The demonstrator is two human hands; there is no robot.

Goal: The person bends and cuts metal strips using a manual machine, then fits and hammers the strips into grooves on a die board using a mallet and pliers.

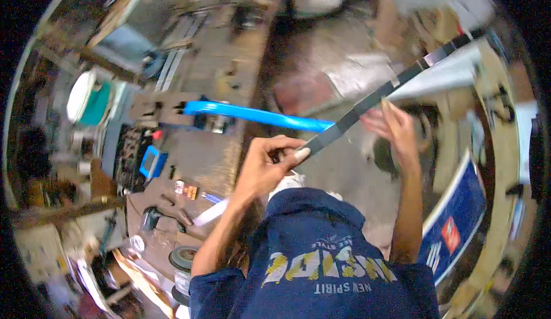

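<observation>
A long dark flat strip [373,98] runs diagonally from the centre to the upper right. My left hand [274,161] pinches its lower end between thumb and fingers. Beside the strip's middle, on its right side, is my right hand [393,125], fingers stretched and slightly blurred; the thumb is close to the strip's edge, and whether it touches cannot be made out. A bright blue bar [258,115] reaches from the workbench to behind the strip, near my left hand.
The workbench [189,147] on the left bears a blue-framed item [153,162], small boxes [186,190] and tools. A round tin [182,261] stands at the lower left. A blue printed panel [459,216] leans at the right. A white-rimmed round container [86,98] is far left.
</observation>
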